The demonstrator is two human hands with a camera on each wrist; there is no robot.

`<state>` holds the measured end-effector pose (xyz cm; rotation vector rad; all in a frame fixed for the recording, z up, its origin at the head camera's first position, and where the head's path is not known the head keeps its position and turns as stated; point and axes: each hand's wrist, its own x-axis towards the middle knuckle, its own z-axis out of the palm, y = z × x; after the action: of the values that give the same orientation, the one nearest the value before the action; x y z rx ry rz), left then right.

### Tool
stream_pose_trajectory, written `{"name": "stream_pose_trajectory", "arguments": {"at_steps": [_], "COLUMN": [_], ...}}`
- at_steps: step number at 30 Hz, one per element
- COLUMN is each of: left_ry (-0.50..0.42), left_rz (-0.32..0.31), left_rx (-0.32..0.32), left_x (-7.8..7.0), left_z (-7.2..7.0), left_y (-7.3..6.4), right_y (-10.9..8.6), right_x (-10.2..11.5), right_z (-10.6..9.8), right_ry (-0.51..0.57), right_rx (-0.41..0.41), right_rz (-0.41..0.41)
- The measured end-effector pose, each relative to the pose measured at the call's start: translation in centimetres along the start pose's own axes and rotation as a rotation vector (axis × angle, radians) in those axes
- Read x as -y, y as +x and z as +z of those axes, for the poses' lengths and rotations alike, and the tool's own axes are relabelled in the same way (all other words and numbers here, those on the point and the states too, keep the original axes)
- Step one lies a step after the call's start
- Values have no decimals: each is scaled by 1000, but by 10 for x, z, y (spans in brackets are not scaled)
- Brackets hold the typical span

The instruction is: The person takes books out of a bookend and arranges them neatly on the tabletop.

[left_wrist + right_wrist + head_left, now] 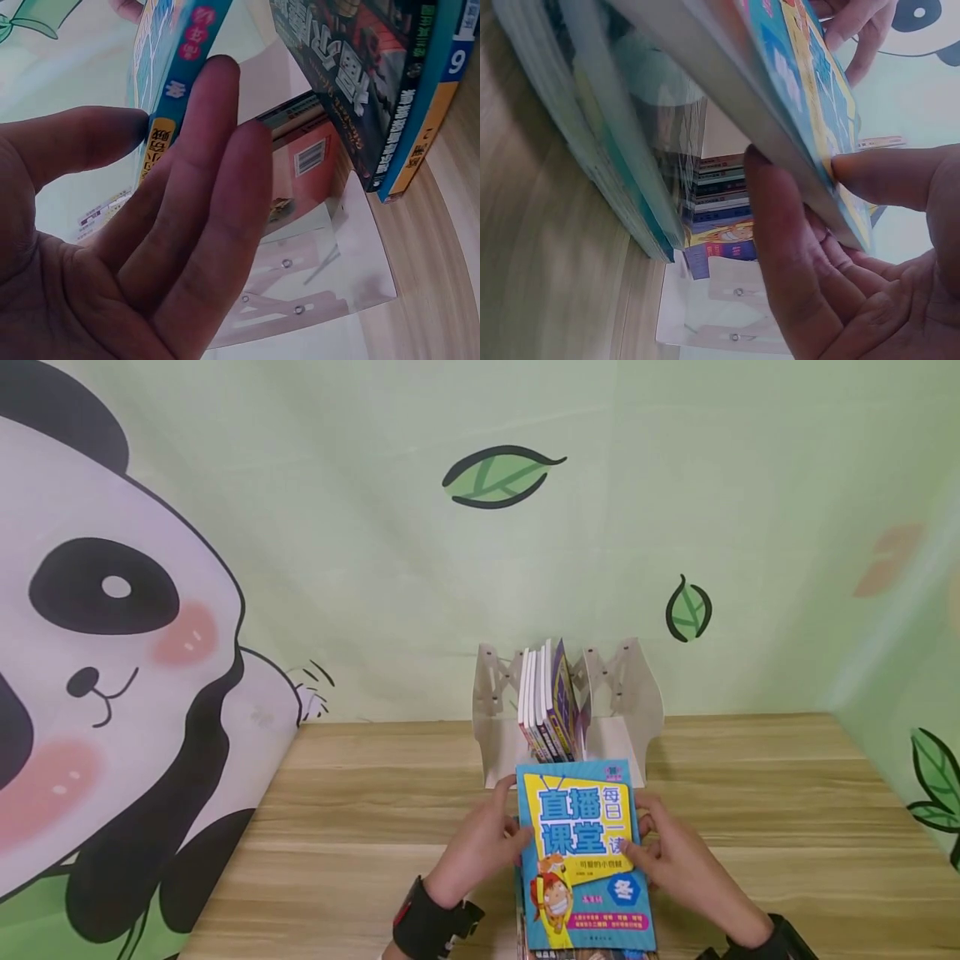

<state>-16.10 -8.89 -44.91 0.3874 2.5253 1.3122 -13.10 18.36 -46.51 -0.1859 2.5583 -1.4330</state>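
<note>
A blue and yellow children's book [588, 860] is held up between both hands, its cover facing the head camera. My left hand [487, 839] pinches its left edge, thumb on the cover and fingers along the spine [176, 82]. At the opposite edge my right hand [678, 860] grips it, thumb on the cover and fingers underneath by the page edges. Below it, apart from it in both wrist views, lies a stack of books [622, 150]. The stack's top book has a dark cover [330, 52].
Just beyond the held book stands a white expandable book rack [487, 752]. Several books [543, 702] stand upright in its middle, the rightmost leaning slightly. A wood-grain table [360, 810] extends to both sides. Behind it hangs a green backdrop [360, 527] with a panda and leaves.
</note>
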Motion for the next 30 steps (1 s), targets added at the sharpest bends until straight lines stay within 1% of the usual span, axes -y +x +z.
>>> {"name": "stream_pose_trajectory", "arguments": {"at_steps": [5, 10, 14, 17, 20, 24, 30], "left_ry": [30, 99, 143, 172, 197, 231, 313], "left_rz": [-40, -54, -68, -77, -73, -51, -49], "left_rx": [5, -21, -34, -28, -14, 8, 30], "left_x": [2, 2, 4, 6, 8, 10, 14], "left_z": [3, 5, 7, 8, 10, 13, 17], "left_y": [2, 3, 5, 6, 7, 7, 8], "right_y": [1, 3, 5, 6, 6, 6, 5], "right_x": [-2, -3, -5, -7, -9, -12, -15], "right_z": [1, 2, 2, 3, 3, 5, 7], "right_ry": [-25, -61, -119, -171, -207, -239, -246], "right_rx": [10, 19, 23, 33, 51, 62, 83], "right_rz": [18, 36, 43, 41, 34, 33, 62]}}
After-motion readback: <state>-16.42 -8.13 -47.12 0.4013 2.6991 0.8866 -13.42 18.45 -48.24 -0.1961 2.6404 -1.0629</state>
